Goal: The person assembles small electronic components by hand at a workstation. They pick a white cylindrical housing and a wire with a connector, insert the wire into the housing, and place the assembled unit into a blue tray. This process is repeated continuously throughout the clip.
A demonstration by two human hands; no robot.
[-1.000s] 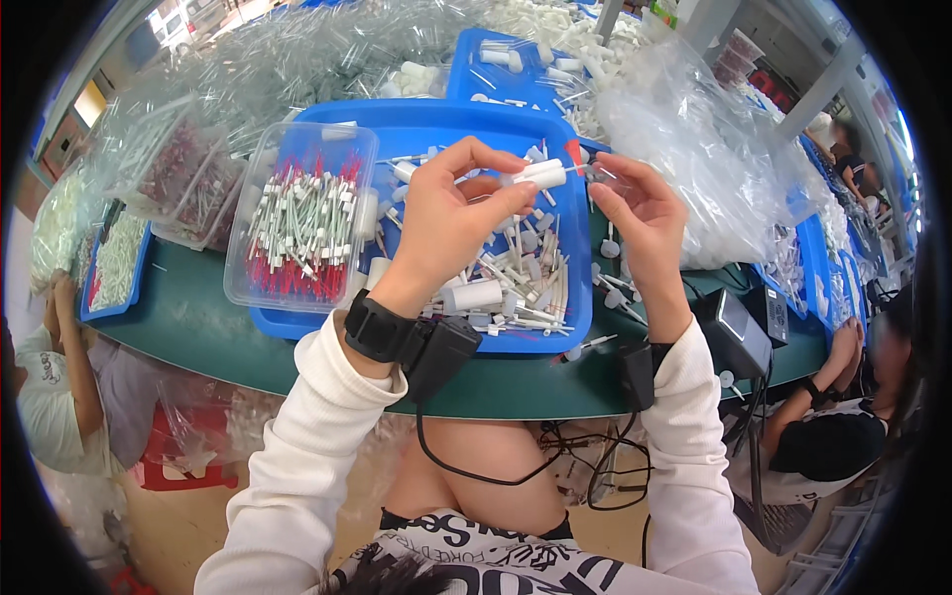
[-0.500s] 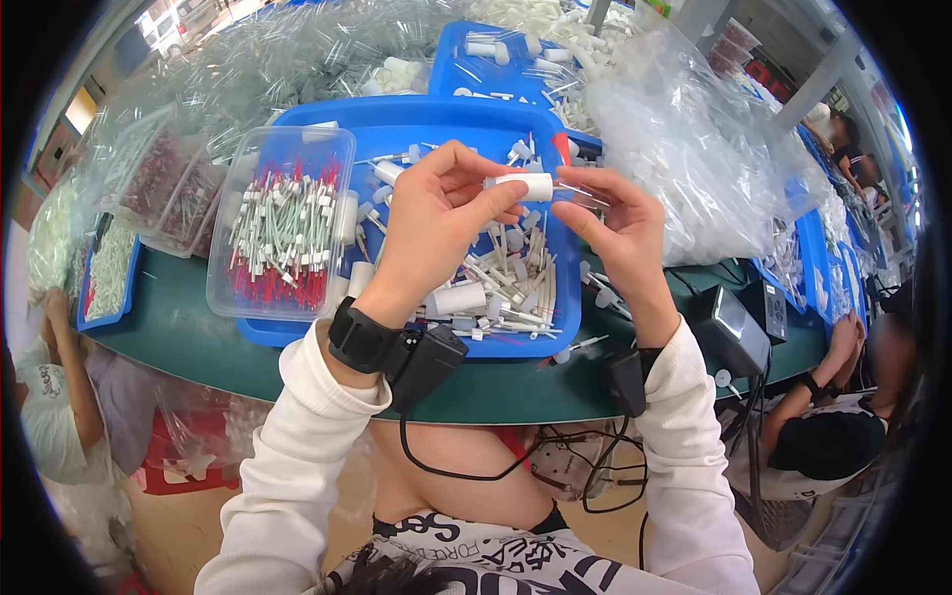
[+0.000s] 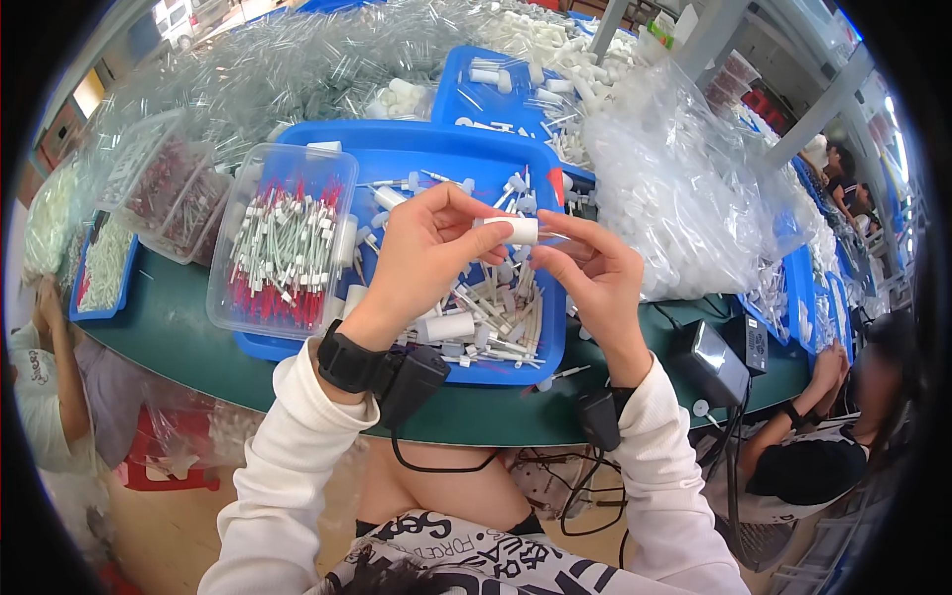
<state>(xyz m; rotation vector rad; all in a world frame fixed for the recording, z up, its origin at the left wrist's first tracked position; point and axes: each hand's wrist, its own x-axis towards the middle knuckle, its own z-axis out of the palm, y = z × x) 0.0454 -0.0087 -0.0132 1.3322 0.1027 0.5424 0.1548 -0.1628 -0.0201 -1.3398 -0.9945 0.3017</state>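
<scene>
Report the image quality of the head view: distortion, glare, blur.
Head view: strong fisheye, the green table edge bows and black corners ring the frame; bright, even light with glare on the clear plastic bags; both hands, left hand and right hand, and the white tube are sharp; the rim softens.

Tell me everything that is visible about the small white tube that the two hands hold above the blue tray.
The small white tube is a short, plain cylinder, seemingly matte plastic. It lies roughly level, held in the air over the blue tray of similar loose parts. The left hand pinches its left end between thumb and fingers; the right hand meets its right end with its fingertips. Whether anything is inserted into it cannot be told.
</scene>
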